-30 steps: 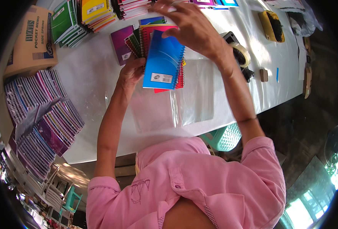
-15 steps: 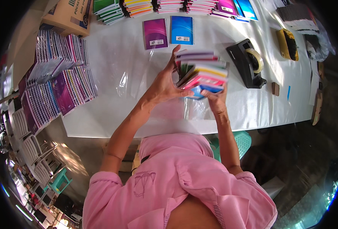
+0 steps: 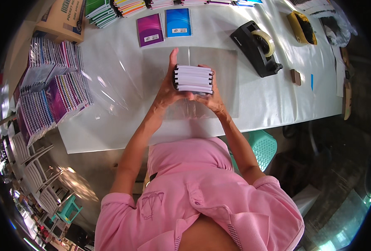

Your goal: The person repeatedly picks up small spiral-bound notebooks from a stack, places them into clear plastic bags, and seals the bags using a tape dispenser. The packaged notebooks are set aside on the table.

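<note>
A squared-up stack of small spiral notebooks (image 3: 194, 79) is held between my two hands, its white page edges facing up. My left hand (image 3: 167, 92) presses its left side, with the fingers pointing away from me. On the right side my right hand (image 3: 216, 101) is closed around the stack, and both thumbs meet near its close edge. Underneath lies a clear plastic sheet or bag (image 3: 228, 67), flat on the white-covered table (image 3: 110, 138). Beyond the stack, a purple notebook (image 3: 150, 28) and a blue notebook (image 3: 179, 22) lie side by side.
Bundles of spiral notebooks (image 3: 53, 94) fill the left side near a cardboard box (image 3: 60, 21). More notebook piles (image 3: 129, 6) line the far edge. To the right are a black tape dispenser (image 3: 254, 50), a yellow container (image 3: 301, 27), a small brown block (image 3: 295, 77) and a blue strip (image 3: 312, 82).
The notebooks, fanned and blurred before with colourful covers showing, are now evenly aligned with page edges up. My hands have come closer together around them, and the view has shifted.
</note>
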